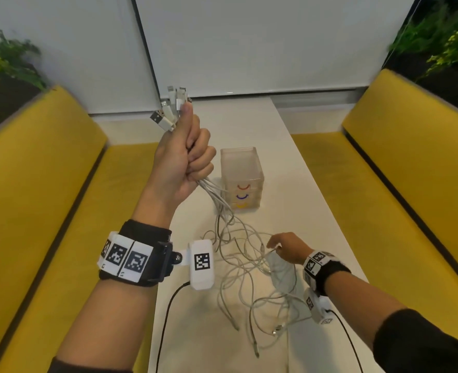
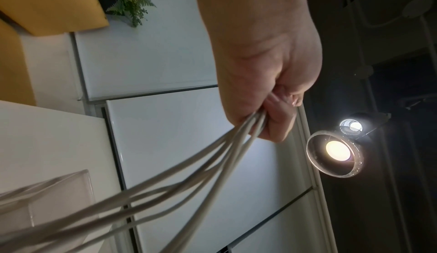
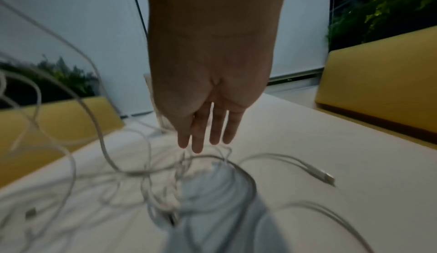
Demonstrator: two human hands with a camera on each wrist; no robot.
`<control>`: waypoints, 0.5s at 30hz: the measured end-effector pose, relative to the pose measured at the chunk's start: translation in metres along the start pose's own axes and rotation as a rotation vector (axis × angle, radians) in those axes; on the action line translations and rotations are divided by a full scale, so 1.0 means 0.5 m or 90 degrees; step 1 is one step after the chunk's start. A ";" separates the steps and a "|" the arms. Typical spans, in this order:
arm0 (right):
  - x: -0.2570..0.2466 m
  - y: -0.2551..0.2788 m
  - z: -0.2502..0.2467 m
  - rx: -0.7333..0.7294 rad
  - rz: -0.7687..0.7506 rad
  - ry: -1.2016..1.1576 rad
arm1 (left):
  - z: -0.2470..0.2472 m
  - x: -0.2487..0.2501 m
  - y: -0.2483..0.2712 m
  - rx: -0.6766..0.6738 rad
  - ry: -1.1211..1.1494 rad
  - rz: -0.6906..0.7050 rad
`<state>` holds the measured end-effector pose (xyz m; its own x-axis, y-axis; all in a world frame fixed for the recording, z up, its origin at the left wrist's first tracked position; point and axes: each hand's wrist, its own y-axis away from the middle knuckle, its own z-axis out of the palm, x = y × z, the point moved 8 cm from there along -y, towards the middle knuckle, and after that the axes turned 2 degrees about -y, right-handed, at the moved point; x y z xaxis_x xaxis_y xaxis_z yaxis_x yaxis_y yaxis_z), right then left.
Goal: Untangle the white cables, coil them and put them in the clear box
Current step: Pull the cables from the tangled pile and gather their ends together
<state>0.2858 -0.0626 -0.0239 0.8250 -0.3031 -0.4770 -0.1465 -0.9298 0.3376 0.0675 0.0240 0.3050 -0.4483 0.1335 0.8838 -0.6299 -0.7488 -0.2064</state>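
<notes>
My left hand (image 1: pixel 187 157) is raised above the white table (image 1: pixel 319 211) and grips a bundle of white cables; their USB plugs (image 1: pixel 171 109) stick up out of the fist. In the left wrist view the strands (image 2: pixel 189 173) run down from the curled fingers (image 2: pixel 274 122). They hang into a loose tangle (image 1: pixel 249 267) on the table. My right hand (image 1: pixel 287 247) is low over the tangle's right side, its fingers (image 3: pixel 205 130) straight and pointing down among blurred strands (image 3: pixel 141 173). The clear box (image 1: pixel 242 179) with coloured arcs on its front stands upright behind the tangle.
Yellow benches (image 1: pixel 34 184) (image 1: pixel 410 170) run along both sides of the narrow table. Loose cable ends with plugs (image 1: pixel 276 331) lie near the table's front; one plug (image 3: pixel 327 176) lies right of my right hand. Black camera leads (image 1: pixel 168 305) hang from both wrists.
</notes>
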 end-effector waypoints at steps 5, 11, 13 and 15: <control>-0.008 0.014 0.007 0.086 -0.074 0.155 | -0.025 0.001 0.003 0.025 0.007 0.003; -0.012 0.005 0.063 -0.050 -0.045 0.192 | -0.045 -0.013 -0.001 0.036 0.015 0.002; -0.012 0.000 0.082 -0.070 -0.020 0.198 | -0.045 -0.017 -0.001 0.034 0.014 -0.001; -0.010 -0.003 0.094 -0.071 -0.004 0.193 | -0.044 -0.018 0.000 0.040 0.011 -0.004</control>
<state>0.2563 -0.0696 -0.0601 0.9530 -0.2057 -0.2223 -0.0936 -0.8981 0.4298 0.0574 0.0373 0.2879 -0.4557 0.1488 0.8776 -0.5920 -0.7870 -0.1739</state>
